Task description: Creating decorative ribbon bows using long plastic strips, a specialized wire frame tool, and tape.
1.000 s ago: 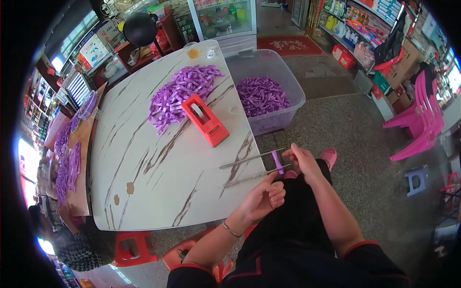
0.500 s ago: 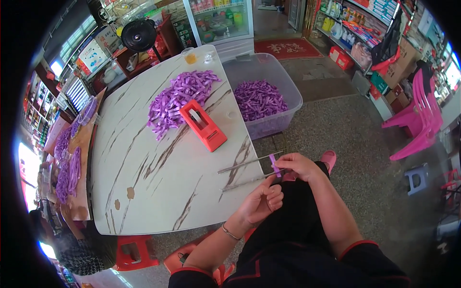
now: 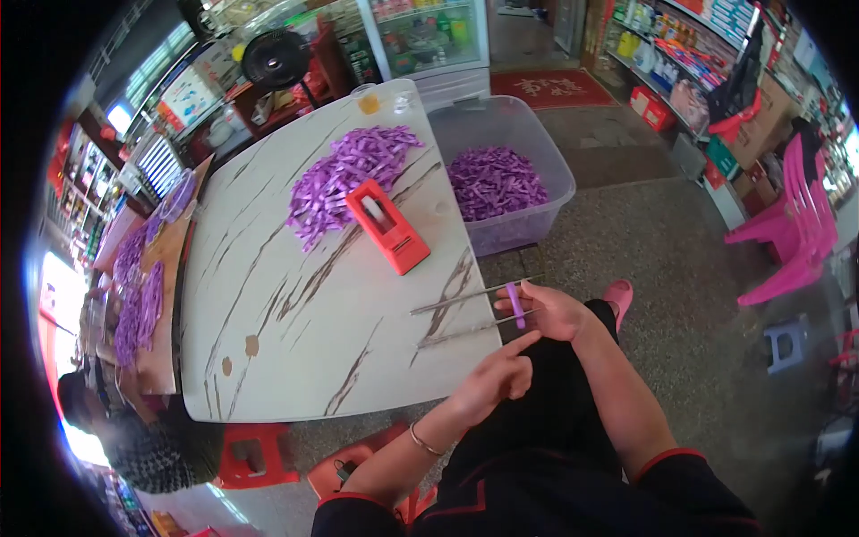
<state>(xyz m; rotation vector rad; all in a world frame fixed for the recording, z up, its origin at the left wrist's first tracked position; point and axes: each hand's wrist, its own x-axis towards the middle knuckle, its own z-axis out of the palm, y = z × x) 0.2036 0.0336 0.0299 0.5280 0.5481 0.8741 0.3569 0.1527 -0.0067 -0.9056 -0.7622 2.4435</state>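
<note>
Two thin metal rods (image 3: 456, 296) stick out past the right edge of the marble-patterned table (image 3: 295, 358). A purple ribbon strip (image 3: 516, 306) runs across both rods near their outer ends. My right hand (image 3: 562, 315) is at those ends, its fingers stretched out behind the strip and its thumb apart above. Just below, my left hand (image 3: 495, 380) points its index finger toward my right palm, the other fingers curled in, with nothing visible in them. A pile of purple ribbon pieces (image 3: 344, 179) and a red tape dispenser (image 3: 388, 228) lie farther up the table.
A clear plastic tub (image 3: 559, 192) with many purple pieces stands right of the table. Left, a person (image 3: 134, 438) sits by a wooden table (image 3: 170, 331) bearing purple ribbons. Red stools (image 3: 255, 456) stand below the near edge. A black fan (image 3: 276, 59) stands behind.
My right fingers have opened from their pinch on the purple strip and reach behind it. My left index finger has moved slightly right, off the rod. The whole view has shifted a little.
</note>
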